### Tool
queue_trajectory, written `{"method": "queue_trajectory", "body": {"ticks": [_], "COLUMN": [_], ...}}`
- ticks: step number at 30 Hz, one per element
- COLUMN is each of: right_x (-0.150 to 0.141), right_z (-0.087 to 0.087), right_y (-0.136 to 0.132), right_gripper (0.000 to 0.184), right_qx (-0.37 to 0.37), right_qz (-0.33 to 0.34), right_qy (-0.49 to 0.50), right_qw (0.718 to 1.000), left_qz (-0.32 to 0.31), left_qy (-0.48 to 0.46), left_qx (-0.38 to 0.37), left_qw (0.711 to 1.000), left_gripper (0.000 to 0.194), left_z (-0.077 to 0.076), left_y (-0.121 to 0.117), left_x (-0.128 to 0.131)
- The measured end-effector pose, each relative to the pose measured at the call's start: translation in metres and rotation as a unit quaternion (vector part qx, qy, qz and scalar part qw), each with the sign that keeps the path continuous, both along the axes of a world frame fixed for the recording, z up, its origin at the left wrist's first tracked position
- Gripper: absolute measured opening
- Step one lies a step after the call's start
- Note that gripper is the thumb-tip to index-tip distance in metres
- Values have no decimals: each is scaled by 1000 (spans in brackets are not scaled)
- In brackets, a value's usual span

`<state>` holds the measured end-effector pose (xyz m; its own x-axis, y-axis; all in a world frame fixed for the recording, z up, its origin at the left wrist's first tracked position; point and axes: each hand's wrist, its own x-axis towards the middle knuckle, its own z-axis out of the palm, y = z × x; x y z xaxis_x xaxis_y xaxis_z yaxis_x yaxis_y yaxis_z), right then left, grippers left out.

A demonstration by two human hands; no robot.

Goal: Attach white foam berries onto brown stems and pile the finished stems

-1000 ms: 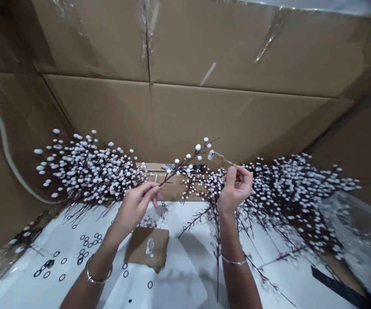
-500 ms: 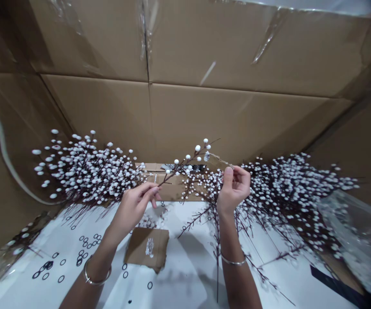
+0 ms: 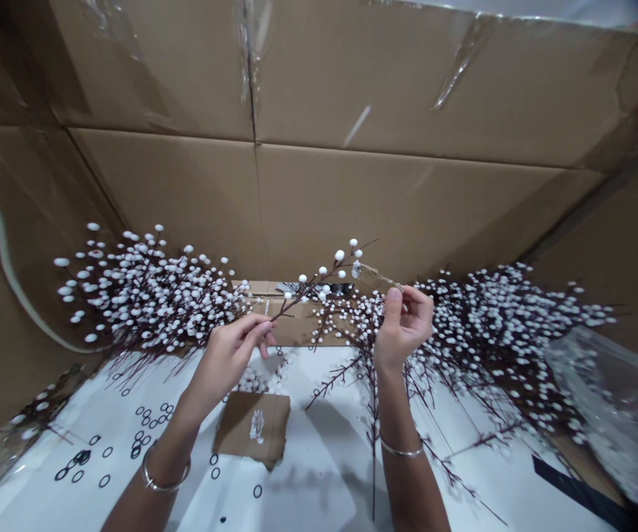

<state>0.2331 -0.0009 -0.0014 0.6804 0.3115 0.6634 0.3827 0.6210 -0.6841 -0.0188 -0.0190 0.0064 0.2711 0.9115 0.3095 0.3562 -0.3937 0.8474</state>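
A dark brown branch with white berries slants up and right from my left hand, its lower end pinched between thumb and fingers. My right hand is closed on a thin tan stick, thumb against the fingers. At the stick's far tip is a clear, shiny glob, close by the branch's upper berries; whether they touch I cannot tell. Below the hands, a torn cardboard piece lies on the white table with a whitish, shiny smear on it.
Piles of white-berry branches stand at left and right, some reaching under my right forearm. Small black rings are scattered at the table's left. Clear plastic wrap lies at far right. A cardboard wall rises behind.
My right hand has shifted very slightly to the right with the stick. The branch and my left hand look almost the same.
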Motion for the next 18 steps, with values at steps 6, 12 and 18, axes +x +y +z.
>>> {"method": "queue_trajectory", "body": {"ticks": [6, 12, 18], "right_x": [2, 2, 5], "right_z": [0, -1, -1], "right_y": [0, -1, 1], "right_gripper": [20, 18, 19], "right_qx": [-5, 1, 2], "right_qz": [-12, -26, -43], "right_qy": [-22, -47, -40], "right_qw": [1000, 999, 998], "left_qz": [0, 0, -3], "left_qy": [1, 2, 0], "left_qx": [-3, -3, 4], "left_qw": [1000, 1000, 1000], "left_gripper": [28, 28, 28], "left_z": [0, 0, 2], "left_y": [0, -1, -2], "left_x": [0, -1, -3]}}
